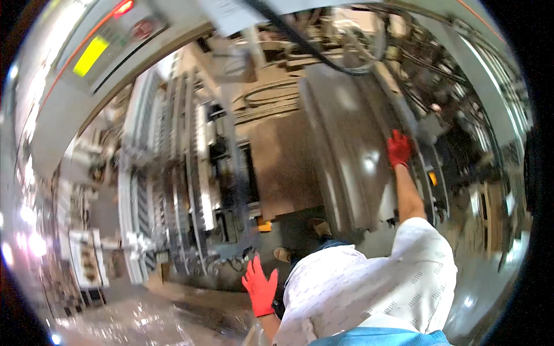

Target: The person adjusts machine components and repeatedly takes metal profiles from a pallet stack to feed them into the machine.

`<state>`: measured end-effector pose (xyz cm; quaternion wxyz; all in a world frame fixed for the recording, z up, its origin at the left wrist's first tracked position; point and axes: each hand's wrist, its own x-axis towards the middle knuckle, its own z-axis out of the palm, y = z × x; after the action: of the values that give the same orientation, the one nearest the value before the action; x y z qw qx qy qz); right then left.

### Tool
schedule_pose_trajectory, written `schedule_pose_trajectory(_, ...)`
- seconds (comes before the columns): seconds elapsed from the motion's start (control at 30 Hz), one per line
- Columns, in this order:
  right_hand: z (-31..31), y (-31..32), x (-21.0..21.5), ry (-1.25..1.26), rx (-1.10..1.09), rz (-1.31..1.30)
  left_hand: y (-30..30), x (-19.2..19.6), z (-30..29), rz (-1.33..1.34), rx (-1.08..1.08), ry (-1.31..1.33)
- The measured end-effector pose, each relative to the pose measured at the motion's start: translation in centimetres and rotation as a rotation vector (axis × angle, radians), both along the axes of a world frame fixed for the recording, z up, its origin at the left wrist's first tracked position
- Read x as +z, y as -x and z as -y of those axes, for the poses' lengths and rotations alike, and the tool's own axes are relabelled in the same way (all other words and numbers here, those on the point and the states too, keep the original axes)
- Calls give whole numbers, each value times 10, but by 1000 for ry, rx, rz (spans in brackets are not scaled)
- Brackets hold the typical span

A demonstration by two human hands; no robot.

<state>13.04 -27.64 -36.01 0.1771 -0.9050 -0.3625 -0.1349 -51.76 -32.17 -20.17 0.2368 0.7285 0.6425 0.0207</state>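
Observation:
My right hand (pixel 399 149), in a red glove, rests at the right edge of a wide, dark, shiny metal panel (pixel 349 150) that curves lengthwise. Its fingers look stretched out over that edge, though motion softens them. My left hand (pixel 259 286), also red-gloved, hangs low in the air with its fingers spread and nothing in them. A flat brown sheet (pixel 283 164) lies just left of the metal panel. Ahead of my left hand stands a machine frame (pixel 236 190) with long parallel bars, and a small orange-yellow part (pixel 264 226) sits at its lower end.
At the upper left is a grey control housing (pixel 130 43) with a red light and a yellow label. A thick black cable (pixel 300 39) loops down from above. Clear plastic wrap (pixel 138 323) lies at the lower left. Machinery with wires (pixel 450 86) stands to the right.

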Motion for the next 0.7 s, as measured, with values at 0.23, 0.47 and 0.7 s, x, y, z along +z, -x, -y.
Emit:
schedule_pose_trajectory(0.23,-13,20,-32,-344,441,168,60,0,17,122,354,-254)
schedule_pose_trajectory(0.47,-43,185,-42,-359,618,84,208,31,109,-137,1250,-1207)
schedule_pose_trajectory(0.7,-98,408,38,-304,1030,-147,342,137,210,-564,1685,-1737)
